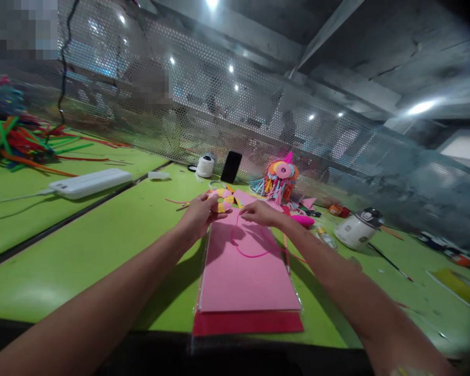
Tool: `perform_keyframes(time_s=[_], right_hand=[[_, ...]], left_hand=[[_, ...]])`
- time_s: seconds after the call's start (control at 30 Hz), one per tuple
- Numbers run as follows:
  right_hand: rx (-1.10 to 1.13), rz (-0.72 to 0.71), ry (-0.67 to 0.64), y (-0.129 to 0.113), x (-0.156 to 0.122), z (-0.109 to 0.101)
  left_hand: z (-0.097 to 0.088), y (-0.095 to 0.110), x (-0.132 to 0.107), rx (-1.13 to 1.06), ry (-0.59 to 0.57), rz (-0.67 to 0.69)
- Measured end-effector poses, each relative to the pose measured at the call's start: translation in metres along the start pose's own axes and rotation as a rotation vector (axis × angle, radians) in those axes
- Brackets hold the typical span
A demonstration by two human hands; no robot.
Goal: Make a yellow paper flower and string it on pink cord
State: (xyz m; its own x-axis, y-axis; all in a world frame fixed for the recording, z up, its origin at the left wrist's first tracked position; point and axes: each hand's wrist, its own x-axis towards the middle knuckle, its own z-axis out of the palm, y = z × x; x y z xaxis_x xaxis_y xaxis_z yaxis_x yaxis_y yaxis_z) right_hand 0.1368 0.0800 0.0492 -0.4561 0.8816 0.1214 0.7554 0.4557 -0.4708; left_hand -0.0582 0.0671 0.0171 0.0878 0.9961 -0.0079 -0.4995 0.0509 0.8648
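Observation:
My left hand [204, 213] is closed on a yellow and pink ring [226, 198] with a round hole in its middle. Just to its right, my right hand [258, 213] pinches the end of a thin pink cord [254, 256]. The cord loops down over a stack of pink sheets [246, 287], which lies under both hands with a red sheet [250, 324] showing at its near edge. Beyond my right hand, pieces of pink and yellow paper [245, 198] lie on the table.
On the green table [102, 250] a colourful fringed paper figure [282, 175] stands at the back, near a leaning black phone [231, 166] and a white thread spool [206, 166]. A white power bank [92, 183] and many coloured pipe cleaners [19, 143] are left. A white pot [358, 230] and a paintbrush [391, 262] sit right. Perforated metal mesh [250, 120] borders the back.

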Motion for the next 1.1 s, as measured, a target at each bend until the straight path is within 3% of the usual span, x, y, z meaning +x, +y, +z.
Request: perform_keyframes(time_s=[0.2, 0.33, 0.43, 0.57, 0.7, 0.93, 1.1], right_hand=[[0.038, 0.061, 0.429, 0.023, -0.025, 0.009], [0.083, 0.091, 0.526, 0.033, -0.044, 0.012], [0.077, 0.172, 0.483, 0.050, -0.057, 0.013], [0.012, 0.272, 0.236, 0.071, -0.074, 0.005], [-0.084, 0.306, 0.068, 0.073, -0.081, -0.002], [-0.169, 0.312, 0.064, 0.061, -0.080, 0.010], [-0.028, 0.265, 0.050, 0.049, -0.081, 0.005]], left_hand=[[-0.001, 0.002, 0.001, 0.068, -0.019, -0.003], [0.000, 0.001, 0.001, 0.097, -0.010, -0.021], [0.003, -0.002, -0.002, 0.111, -0.055, -0.061], [0.008, -0.012, -0.007, 0.178, -0.156, -0.143], [0.010, -0.022, -0.009, 0.195, -0.230, -0.193], [0.011, -0.023, -0.010, 0.197, -0.282, -0.199], [0.013, -0.018, -0.013, 0.162, -0.309, -0.212]])
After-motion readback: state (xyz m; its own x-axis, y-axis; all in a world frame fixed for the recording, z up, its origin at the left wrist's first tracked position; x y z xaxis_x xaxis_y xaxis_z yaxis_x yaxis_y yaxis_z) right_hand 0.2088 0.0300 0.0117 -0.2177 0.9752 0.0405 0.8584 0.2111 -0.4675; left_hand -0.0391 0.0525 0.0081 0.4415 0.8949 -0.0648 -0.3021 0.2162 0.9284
